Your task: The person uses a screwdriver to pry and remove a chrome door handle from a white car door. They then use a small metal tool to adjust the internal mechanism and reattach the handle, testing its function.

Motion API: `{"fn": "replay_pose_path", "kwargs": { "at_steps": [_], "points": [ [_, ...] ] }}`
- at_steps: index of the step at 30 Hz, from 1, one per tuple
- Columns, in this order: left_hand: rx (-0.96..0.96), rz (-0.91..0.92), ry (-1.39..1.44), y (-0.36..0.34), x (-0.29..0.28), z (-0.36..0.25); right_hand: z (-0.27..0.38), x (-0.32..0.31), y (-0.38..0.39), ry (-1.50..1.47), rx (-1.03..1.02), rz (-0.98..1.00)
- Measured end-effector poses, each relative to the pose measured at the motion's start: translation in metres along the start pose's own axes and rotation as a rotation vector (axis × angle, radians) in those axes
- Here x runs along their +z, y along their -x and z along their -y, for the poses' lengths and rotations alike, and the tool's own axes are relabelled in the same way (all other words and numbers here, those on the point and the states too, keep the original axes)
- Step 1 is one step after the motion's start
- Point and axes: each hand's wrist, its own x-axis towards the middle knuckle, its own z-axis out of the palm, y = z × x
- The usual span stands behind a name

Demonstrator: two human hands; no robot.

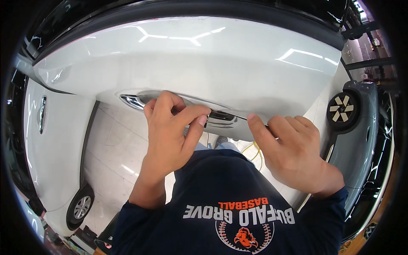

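A chrome door handle [132, 102] is set in the white car door [255, 63] in front of me. My left hand [168, 127] is closed over the handle, its thumb and index finger pinching the handle's right end. Just right of that pinch, a dark opening [221, 115] shows in the door's handle recess. My right hand [293, 146] is closed round a thin rod-like tool [243, 117], index finger laid along it. The tool's slim metal shaft points left to the opening; most of its grip is hidden in my palm, so its exact kind cannot be told.
A white car panel with its own handle [42, 114] and a wheel [80, 207] stands at left. At right is a grey car [357, 148] with a wheel [343, 112]. A yellow cord [257, 153] lies on the tiled floor [114, 144] near my feet.
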Motion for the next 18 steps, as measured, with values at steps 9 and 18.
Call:
{"fn": "replay_pose_path", "kwargs": {
  "at_steps": [9,18],
  "points": [
    [-0.033,0.017,-0.009,0.001,-0.001,-0.005,-0.013,-0.013,-0.007,-0.006,-0.054,0.064],
    [-0.024,0.039,-0.014,0.000,0.000,-0.002,-0.003,-0.006,-0.010,0.048,-0.086,-0.018]
  ]
}}
